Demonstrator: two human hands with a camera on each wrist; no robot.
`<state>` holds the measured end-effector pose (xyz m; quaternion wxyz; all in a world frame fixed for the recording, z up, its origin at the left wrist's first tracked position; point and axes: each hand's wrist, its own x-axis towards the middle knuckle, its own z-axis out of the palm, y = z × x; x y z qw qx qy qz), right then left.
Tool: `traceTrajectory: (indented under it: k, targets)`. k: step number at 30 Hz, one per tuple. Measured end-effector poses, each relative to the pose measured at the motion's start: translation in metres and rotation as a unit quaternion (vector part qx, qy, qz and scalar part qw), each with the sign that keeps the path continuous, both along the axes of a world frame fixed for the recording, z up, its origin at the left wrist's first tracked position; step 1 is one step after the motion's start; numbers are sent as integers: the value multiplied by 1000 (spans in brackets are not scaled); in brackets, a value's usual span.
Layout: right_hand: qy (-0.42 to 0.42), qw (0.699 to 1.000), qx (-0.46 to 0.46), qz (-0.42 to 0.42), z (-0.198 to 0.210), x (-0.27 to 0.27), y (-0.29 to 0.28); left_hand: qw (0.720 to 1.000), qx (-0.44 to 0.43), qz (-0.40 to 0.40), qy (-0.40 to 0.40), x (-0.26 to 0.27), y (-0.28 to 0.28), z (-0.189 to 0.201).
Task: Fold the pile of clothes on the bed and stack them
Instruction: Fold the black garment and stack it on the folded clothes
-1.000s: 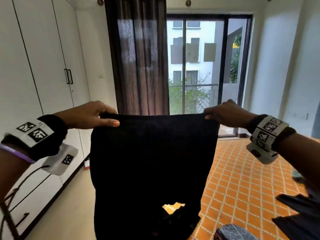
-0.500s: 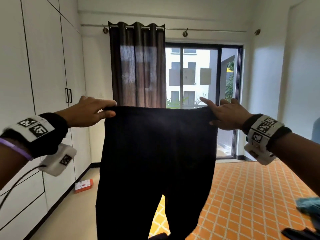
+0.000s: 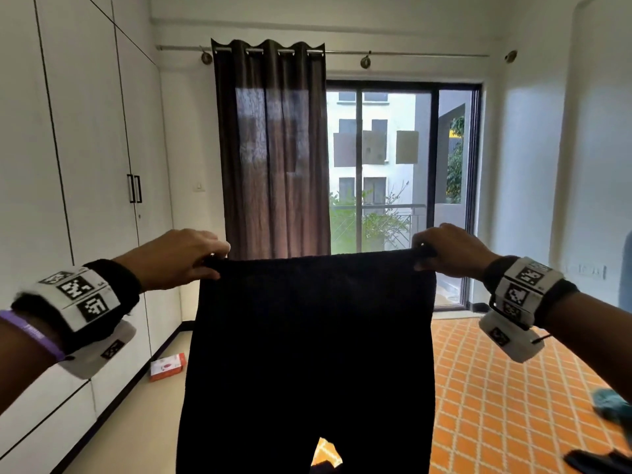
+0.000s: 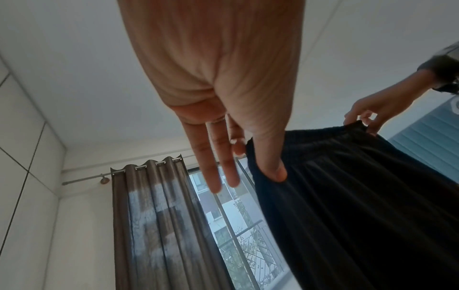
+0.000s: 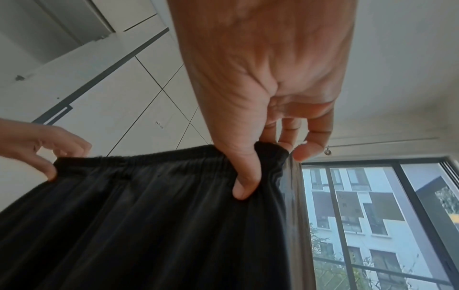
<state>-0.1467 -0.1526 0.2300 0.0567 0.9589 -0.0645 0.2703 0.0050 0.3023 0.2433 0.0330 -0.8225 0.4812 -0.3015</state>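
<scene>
A pair of black trousers [image 3: 307,354] hangs in front of me, stretched flat by its elastic waistband [image 5: 154,160]. My left hand [image 3: 191,258] pinches the waistband's left corner between thumb [image 4: 270,166] and a curled finger, while the other fingers [image 4: 213,166] stick out straight. My right hand [image 3: 448,251] pinches the right corner, thumb [image 5: 243,182] on the near side. The trouser legs run out of the bottom of the head view, with a small gap between them [image 3: 325,453]. The trousers [image 4: 360,206] fill the lower right of the left wrist view.
An orange patterned bedspread [image 3: 506,405] lies lower right, with a teal garment [image 3: 612,405] and a dark garment [image 3: 598,461] at its right edge. White wardrobes [image 3: 85,165] line the left. A brown curtain [image 3: 273,159] and glass door [image 3: 400,186] are ahead. A small red-and-white box [image 3: 168,367] lies on the floor.
Both hands rose with the trousers a second ago so the legs hung free, then came down a little. The waistband is now pulled taut and level, and both hands pinch its corners.
</scene>
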Motion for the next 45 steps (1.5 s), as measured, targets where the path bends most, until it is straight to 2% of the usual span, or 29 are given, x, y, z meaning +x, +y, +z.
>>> traceTrajectory:
  k: [4,5,6,8,10,11,12,13,14,16,17,18,19,22,23,25,28,30,32,33,36,37,38,42,43,45]
  targets:
    - [16,999,2,36,-8,-4,2,998,15,34,43,1,-7,-20]
    - [18,999,7,32,-8,-6,2,996,-15,24,88,1,-9,-25]
    - [22,999,16,31,-10,-6,-2,984,-62,10,166,-1,-10,-28]
    - [17,996,61,55,-12,-9,-6,930,-148,-19,337,-10,-12,-32]
    - [12,971,204,123,-12,-19,-3,875,-202,-49,437,-22,-11,-32]
    - [24,941,304,149,-11,-27,0,850,-235,-65,467,-27,-9,-32]
    - [48,895,403,185,-13,-34,-4,823,-271,-86,492,-34,-7,-31]
    - [65,850,478,213,-15,-43,-4,781,-314,-115,527,-37,-4,-32]
    - [68,804,538,244,-19,-48,-4,725,-365,-148,565,-39,-1,-34]
    - [43,706,646,287,-32,-52,-2,592,-446,-201,641,-40,2,-42]
    - [25,664,692,283,-41,-51,2,541,-465,-203,671,-39,0,-46]
    - [14,631,727,270,-51,-45,6,507,-473,-190,695,-38,-5,-50]
    - [17,610,753,247,-63,-39,12,494,-485,-144,707,-35,-10,-56]
    - [64,555,823,103,-110,-5,27,525,-487,65,695,-20,-33,-92]
    - [78,538,837,55,-127,4,33,540,-476,112,685,-16,-41,-109]
    - [75,511,856,-9,-156,15,52,565,-467,152,663,-14,-59,-141]
    - [24,488,872,-16,-175,23,89,582,-493,120,635,-28,-87,-166]
    - [-21,506,862,2,-175,19,115,618,-499,94,601,-38,-106,-175]
    - [-43,543,838,39,-170,11,139,663,-490,72,562,-50,-117,-179]
    - [-40,561,825,63,-167,6,149,676,-480,56,556,-57,-122,-179]
    - [-6,575,808,128,-158,-6,170,662,-468,-7,585,-77,-131,-171]
    - [-2,580,802,142,-155,-10,175,665,-467,-22,583,-82,-133,-169]
    - [-5,592,791,153,-155,-10,178,680,-462,-30,569,-84,-133,-168]
    - [-10,689,702,179,-162,-9,193,805,-381,-22,454,-97,-136,-172]
    - [1,686,702,194,-162,-10,195,820,-367,-16,438,-100,-138,-173]
    - [31,639,728,245,-163,-12,198,802,-370,-21,469,-103,-138,-174]
